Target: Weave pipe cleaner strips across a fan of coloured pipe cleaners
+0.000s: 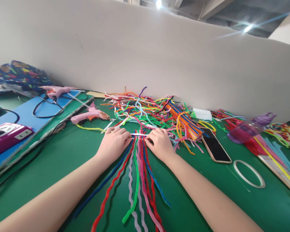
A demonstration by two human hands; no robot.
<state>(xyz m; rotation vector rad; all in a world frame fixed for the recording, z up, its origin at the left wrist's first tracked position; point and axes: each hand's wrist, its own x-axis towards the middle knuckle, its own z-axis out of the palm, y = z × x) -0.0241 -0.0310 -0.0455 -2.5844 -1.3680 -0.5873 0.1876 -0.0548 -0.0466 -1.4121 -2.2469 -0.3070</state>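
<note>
Left hand (pixel 114 141) and right hand (pixel 160 143), fingers curled nearly closed, pinch a white strip (pixel 138 135) at its nine- and three-o'clock ends, apparently aligning the stems (pixel 137 187) fanning toward six o'clock; the next move seems to call for even pressure. A glue gun (pixel 90 113) lies at ten.

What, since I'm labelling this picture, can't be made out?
Head view:
How far the white strip runs sideways: hidden by the left hand and right hand.
Near end of the long red strand: cut off by the bottom edge.
Rest of the purple power strip: cut off by the left edge.
Lower strands in the pile: hidden by those on top.
</note>
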